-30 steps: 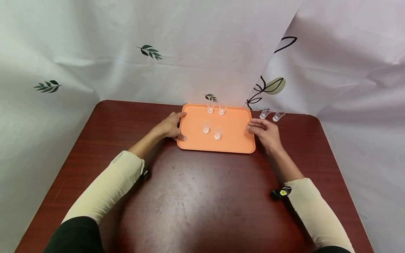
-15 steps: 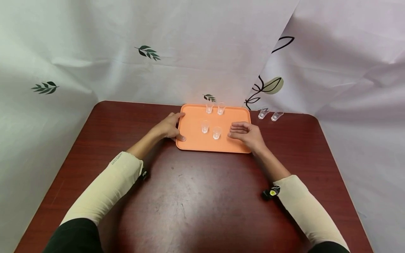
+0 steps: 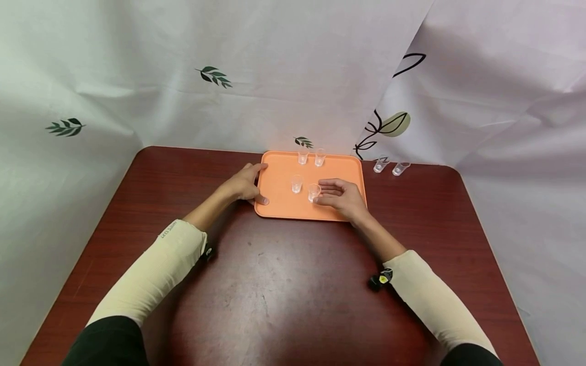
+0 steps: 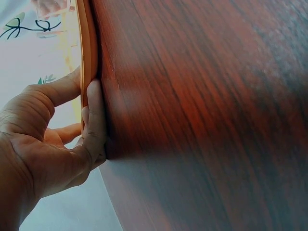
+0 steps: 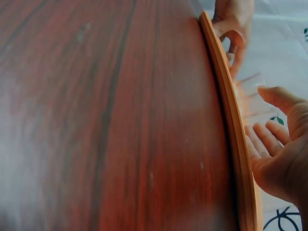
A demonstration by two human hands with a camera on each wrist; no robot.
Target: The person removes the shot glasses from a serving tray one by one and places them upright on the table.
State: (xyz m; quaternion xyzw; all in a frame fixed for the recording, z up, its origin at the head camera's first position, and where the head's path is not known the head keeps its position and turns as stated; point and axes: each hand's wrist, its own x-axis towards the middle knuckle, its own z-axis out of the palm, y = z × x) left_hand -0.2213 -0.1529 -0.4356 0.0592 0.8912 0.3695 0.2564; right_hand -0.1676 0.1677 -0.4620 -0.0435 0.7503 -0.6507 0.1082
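An orange tray [image 3: 279, 206] lies flat near the back of the table. Its left rim is gripped by my left hand [image 3: 244, 184], thumb and fingers on either side of the edge [image 4: 86, 43] in the left wrist view. Over the tray's right half is my right hand [image 3: 344, 198], thumb and fingers spread beside the nearest clear plastic cup [image 3: 314, 192]. The right wrist view shows that hand [image 5: 286, 149] with thumb and fingers apart; whether it touches the cup cannot be told. Another cup [image 3: 296, 184] stands just left, and two more cups [image 3: 320, 158] stand along the tray's back.
Right of the tray, two clear cups [image 3: 381, 163] sit at the table's back edge. A white patterned sheet [image 3: 256, 101] hangs behind the dark red wooden table [image 3: 274, 284]. Both forearms wear pale sleeves [image 3: 157, 264] with small wrist cameras.
My right hand has let go of the tray's right rim and moved left over the tray to the nearest cup. My left hand has stayed on the left rim.
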